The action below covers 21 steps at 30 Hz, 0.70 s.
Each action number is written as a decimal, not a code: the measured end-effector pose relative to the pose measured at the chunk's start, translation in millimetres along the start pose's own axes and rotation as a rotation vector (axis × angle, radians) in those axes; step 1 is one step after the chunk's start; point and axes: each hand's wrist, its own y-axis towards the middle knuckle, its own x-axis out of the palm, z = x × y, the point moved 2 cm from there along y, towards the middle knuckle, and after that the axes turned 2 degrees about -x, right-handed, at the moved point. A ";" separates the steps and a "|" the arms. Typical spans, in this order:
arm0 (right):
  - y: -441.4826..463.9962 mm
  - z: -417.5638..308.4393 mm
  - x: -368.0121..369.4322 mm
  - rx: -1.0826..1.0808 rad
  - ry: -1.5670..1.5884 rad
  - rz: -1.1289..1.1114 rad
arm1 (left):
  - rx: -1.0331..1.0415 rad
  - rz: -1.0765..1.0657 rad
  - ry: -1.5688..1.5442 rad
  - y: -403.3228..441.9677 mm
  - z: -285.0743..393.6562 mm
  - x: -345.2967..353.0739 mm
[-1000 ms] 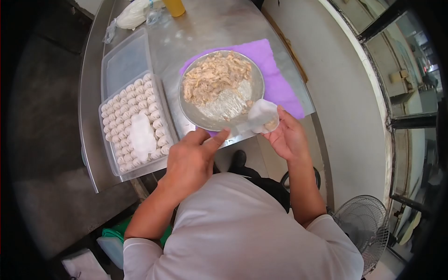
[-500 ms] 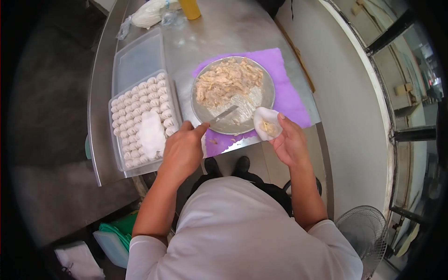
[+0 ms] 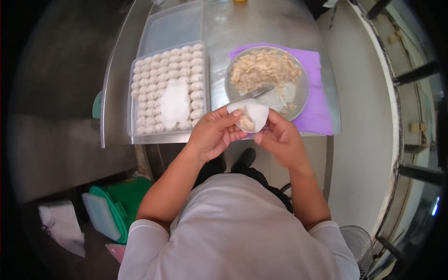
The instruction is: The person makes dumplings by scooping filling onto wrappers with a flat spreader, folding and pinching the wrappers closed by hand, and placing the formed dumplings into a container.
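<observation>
Two main containers sit on the steel table (image 3: 219,51) in my view: a clear plastic tray (image 3: 131,100) to the left and a round metal bowl (image 3: 305,91) to the right. The tray is packed with rows of pleated white dumplings (image 3: 175,58), and a flat white piece (image 3: 175,105) lies over some of them. Its translucent lid (image 3: 170,28) rests flat just beyond. The bowl, set on a purple cloth (image 3: 319,93), holds a lumpy, pale tan filling (image 3: 266,67) massed toward its far side, with a shiny, thinly smeared patch nearer me. A knife (image 3: 261,92) lies slanted across the near left part; its handle end runs behind my left hand and the wrapper, so I can't tell whether I grip it.

The wrapper (image 3: 259,114) is up between my hands, in front of the bowl's near rim. It is thin, white and roundish, tilted and open, with a small beige lump of filling on its lower left part. My left hand (image 3: 212,133) pinches its left side, thumb on top, fingers curled below. My right hand (image 3: 284,142) pinches its right edge with bent fingers.
</observation>
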 end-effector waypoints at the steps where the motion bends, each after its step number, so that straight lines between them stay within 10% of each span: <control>1: 1.0 3.4 3.9 -0.052 -0.106 -0.087 | 0.013 0.019 -0.008 -8.5 5.5 0.0; 21: 10.4 58.8 154.7 0.054 0.119 -0.029 | 0.272 0.108 0.015 -137.1 27.2 -103.8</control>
